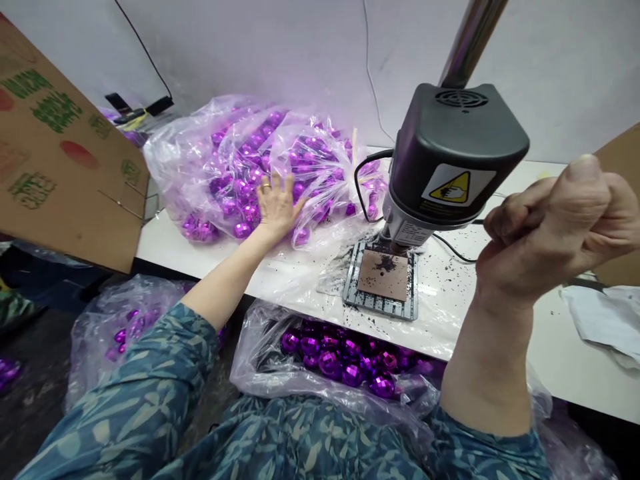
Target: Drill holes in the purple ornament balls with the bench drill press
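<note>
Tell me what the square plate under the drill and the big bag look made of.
Square plate: probably wood or fibreboard, judging by its matte, even brown face. Big bag: thin clear plastic film, shown by its glossy wrinkles and the purple balls visible through it.

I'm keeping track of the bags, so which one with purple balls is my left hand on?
The big clear bag on the white table, left of the drill press; the other bags sit below table height.
</note>
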